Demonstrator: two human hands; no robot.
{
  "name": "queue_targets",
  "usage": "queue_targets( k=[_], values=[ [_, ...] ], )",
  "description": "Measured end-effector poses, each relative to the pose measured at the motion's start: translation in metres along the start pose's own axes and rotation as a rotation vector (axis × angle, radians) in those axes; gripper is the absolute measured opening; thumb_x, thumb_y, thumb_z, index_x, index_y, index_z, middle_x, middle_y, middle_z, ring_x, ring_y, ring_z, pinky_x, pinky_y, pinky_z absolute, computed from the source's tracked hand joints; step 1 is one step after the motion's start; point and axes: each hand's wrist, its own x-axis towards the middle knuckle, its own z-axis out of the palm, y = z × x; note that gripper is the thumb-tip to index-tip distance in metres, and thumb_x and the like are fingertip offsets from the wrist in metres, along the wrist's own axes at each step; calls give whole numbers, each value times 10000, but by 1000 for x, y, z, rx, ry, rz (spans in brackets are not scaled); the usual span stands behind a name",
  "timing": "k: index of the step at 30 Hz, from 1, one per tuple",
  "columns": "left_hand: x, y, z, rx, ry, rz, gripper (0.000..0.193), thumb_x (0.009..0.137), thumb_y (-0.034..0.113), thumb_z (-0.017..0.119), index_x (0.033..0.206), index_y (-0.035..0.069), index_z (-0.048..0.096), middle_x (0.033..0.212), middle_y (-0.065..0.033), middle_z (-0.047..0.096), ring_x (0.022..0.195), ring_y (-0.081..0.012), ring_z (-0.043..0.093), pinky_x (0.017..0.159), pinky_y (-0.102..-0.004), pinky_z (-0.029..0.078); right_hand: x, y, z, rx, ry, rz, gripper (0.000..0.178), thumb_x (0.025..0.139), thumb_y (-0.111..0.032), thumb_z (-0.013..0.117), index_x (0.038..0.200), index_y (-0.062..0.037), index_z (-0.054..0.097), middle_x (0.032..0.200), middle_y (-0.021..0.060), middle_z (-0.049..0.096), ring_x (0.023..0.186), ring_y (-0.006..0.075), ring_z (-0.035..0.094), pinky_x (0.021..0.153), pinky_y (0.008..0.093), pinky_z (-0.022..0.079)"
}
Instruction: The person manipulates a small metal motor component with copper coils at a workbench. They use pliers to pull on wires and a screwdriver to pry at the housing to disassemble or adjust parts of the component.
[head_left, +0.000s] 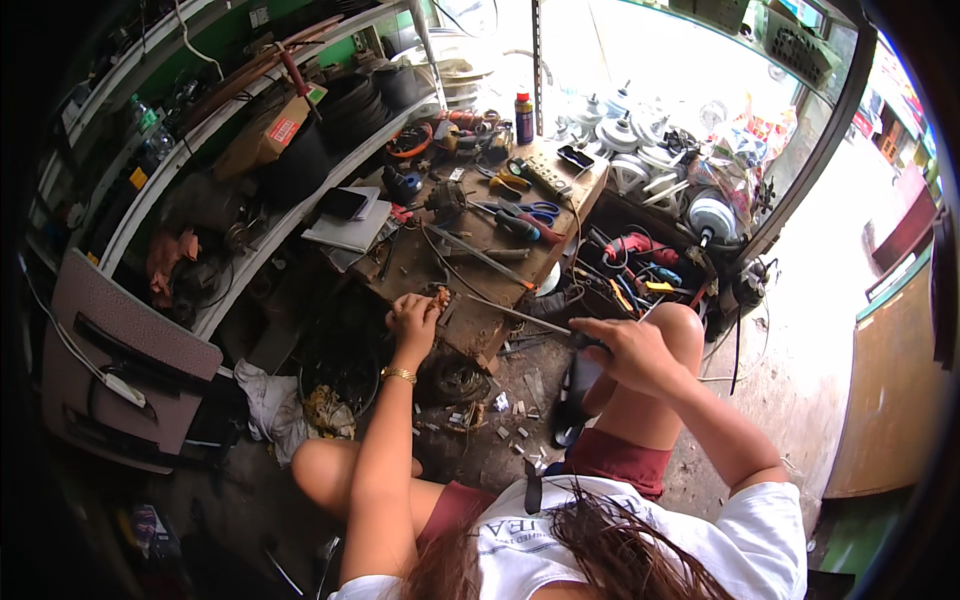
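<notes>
Right hand point(630, 352) grips a long tool point(520, 315); left fingers point(415, 312) pinch its tip.

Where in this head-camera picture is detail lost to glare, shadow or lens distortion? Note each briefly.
Head view: daylight through the opening at the top blows out the white fan parts; the shelves at left bend with the fisheye and sink into a dark rim; the left hand at the workbench and the right hand gripping a long tool are evenly lit and fairly sharp.

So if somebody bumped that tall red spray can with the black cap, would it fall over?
The red spray can probably tips easily: it stands upright, tall and narrow. Being round, it would likely roll along the cluttered wooden workbench afterwards.
</notes>
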Motion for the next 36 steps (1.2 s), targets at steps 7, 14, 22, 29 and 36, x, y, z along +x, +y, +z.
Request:
queue_targets(
  k=[7, 14, 22, 29, 36],
  values=[
    [-3, -12, 16, -208, 2, 249, 155, 902, 160, 566, 922, 21, 502, 927, -120, 477, 969, -308, 419, 918, -416, 334, 34, -3, -3, -110, -109, -66, 415, 836, -219, 656, 1246, -172, 611, 917, 120, 696, 821, 317, 665, 657, 435, 502],
    [1, -6, 20, -311, -12, 155, 180, 897, 173, 623, 875, 23, 525, 881, -123, 529, 896, -336, 493, 817, -434, 397, 44, -5, -4, -134, -190, -27, 392, 846, -233, 660, 1230, -166, 619, 891, 119, 696, 838, 316, 667, 649, 437, 498],
    [6, -12, 22, -459, -33, 98, 155, 923, 155, 573, 857, 27, 515, 870, -114, 521, 864, -316, 491, 799, -411, 400, 58, 3, -10, -115, -189, -66, 381, 841, -230, 668, 1221, -217, 631, 884, 108, 696, 791, 318, 662, 643, 433, 492],
    [4, -15, 29, -547, 8, 155, 192, 964, 161, 519, 857, 18, 448, 833, -65, 412, 777, -194, 433, 741, -301, 388, 58, 5, -19, -79, -175, -74, 378, 817, -235, 661, 1193, -199, 644, 841, 122, 694, 783, 320, 667, 631, 438, 493],
    [5, -15, 30, -558, 14, 144, 182, 964, 167, 515, 866, 29, 447, 842, -60, 412, 782, -193, 434, 753, -290, 388, 60, 11, -15, -76, -168, -73, 371, 824, -217, 658, 1194, -193, 646, 866, 124, 699, 785, 321, 667, 631, 434, 495]
  ],
)
